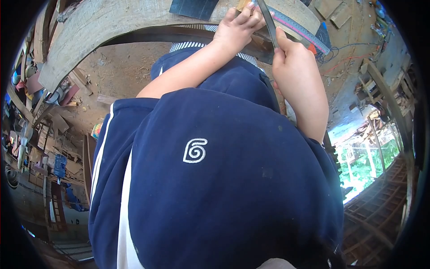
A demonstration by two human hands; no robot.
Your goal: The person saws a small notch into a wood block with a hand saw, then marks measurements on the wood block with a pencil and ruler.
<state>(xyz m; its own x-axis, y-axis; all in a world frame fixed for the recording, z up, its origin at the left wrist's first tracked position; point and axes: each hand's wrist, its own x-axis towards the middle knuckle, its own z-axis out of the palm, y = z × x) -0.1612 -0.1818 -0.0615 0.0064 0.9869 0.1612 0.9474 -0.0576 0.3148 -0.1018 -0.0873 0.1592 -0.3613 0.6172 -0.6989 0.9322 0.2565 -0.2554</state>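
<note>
At the top of the head view, my right hand (293,58) is closed round the lower end of a long narrow metal blade (267,20). The blade slants up and left, past the top edge of the view. Just left of it, my left hand (239,26) has its fingers bent and pressed down on a small piece of light wood (243,4) on the bench. A curved wooden workbench (116,29) lies under and beside both hands. Right of the blade, a ruler (300,31) with blue and pink bands rests on the bench.
A dark flat sheet (193,8) lies on the bench left of my hands. Thin cables (331,54) trail over the dirt floor (107,67) at the right. Wood scraps (338,13) lie beyond the bench. A blue plastic container (59,166) stands far left among clutter.
</note>
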